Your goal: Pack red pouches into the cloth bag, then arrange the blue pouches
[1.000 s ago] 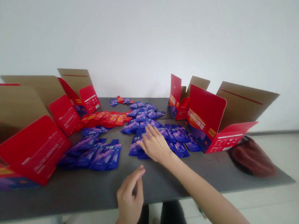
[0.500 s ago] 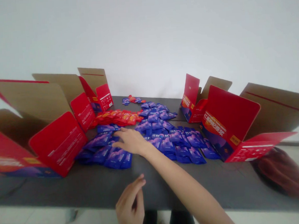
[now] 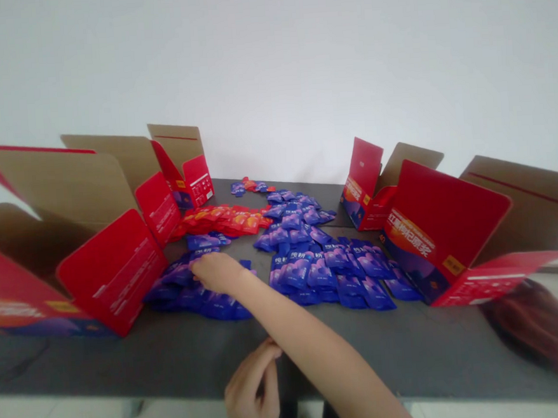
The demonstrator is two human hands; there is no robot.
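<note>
My right hand [image 3: 216, 272] reaches across to the left pile of blue-purple sachets [image 3: 219, 305], its fingers curled down onto the upper sachets; whether it grips one is hidden. Low in the view, my left hand [image 3: 254, 386] hovers by the table's front edge, beside my right forearm, thumb and fingers drawn together. Nothing shows clearly in it. A larger pile of blue-purple sachets [image 3: 307, 271] lies right of my right hand. Red-orange sachets [image 3: 222, 219] lie in a row behind the left pile.
Open red cartons with raised flaps stand on the left [image 3: 114, 271] and right [image 3: 424, 237] of the dark table [image 3: 175, 363]. A few small sachets [image 3: 253, 186] lie near the wall. A dark red, blurred item [image 3: 536, 331] is at the right edge.
My right hand has moved left over the left pile, and its spread fingers have curled in. My left hand has shifted slightly right and down. The view has shifted slightly.
</note>
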